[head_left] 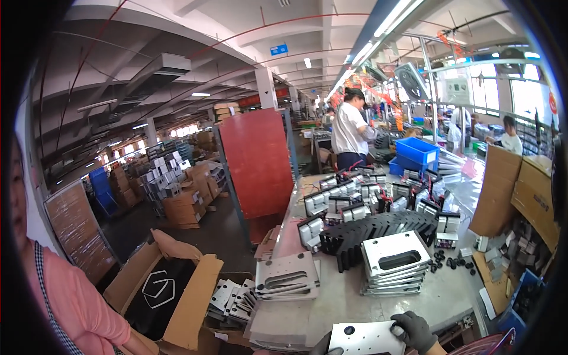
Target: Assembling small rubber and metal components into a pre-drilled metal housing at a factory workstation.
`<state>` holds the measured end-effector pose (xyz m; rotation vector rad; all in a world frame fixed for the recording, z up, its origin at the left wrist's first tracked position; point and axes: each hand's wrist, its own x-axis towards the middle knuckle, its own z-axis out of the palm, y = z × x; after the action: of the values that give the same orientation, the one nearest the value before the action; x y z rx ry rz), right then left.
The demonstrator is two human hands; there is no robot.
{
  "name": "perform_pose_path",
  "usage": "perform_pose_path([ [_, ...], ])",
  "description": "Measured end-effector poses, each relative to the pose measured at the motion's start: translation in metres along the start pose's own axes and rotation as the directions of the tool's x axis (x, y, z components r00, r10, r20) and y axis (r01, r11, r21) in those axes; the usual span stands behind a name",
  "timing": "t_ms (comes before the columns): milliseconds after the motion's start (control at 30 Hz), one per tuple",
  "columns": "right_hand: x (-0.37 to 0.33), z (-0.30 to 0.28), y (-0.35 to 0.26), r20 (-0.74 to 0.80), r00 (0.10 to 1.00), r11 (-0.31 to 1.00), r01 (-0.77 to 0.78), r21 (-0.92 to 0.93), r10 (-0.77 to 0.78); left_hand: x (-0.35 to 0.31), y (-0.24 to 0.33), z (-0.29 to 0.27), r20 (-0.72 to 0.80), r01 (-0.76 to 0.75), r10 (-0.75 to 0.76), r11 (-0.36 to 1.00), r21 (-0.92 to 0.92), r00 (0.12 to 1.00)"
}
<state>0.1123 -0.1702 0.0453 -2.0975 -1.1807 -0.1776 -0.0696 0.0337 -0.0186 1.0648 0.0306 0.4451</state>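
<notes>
Low in the view, a flat silver metal plate (367, 340) with a round dark hole is held between my two gloved hands. My right hand (415, 332), in a dark grey glove, grips its right edge with bent fingers. At the plate's left edge my left hand (326, 345), mostly cut off by the lower rim, closes on it. Just beyond stands a stack of slotted silver plates (384, 244) on the table, and a second, lower stack (290, 263) lies to its left. Small black round caps (452, 262) are scattered right of the taller stack.
Black brackets (378, 229) stand in a row behind the stacks, with silver-and-black assemblies (355, 212) further back. Blue bins (417, 152) sit at the table's far end. At left are an open carton (204, 296) and a person in a pink top (77, 296); a person in white (349, 130) stands ahead.
</notes>
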Motion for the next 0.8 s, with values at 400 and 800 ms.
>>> perform_pose_path([
  [400, 0.028, 0.007, -0.004, 0.462, 0.883, 0.711, -0.380, 0.592, 0.087, -0.012, 0.029, -0.019, -0.097, -0.035, 0.025, 0.994, -0.106, 0.995],
  [800, 0.040, 0.011, -0.023, 0.064, 0.972, 0.690, -0.207, 0.694, 0.227, 0.035, 0.079, -0.024, -0.302, -0.042, 0.245, 0.835, 0.548, 0.921],
])
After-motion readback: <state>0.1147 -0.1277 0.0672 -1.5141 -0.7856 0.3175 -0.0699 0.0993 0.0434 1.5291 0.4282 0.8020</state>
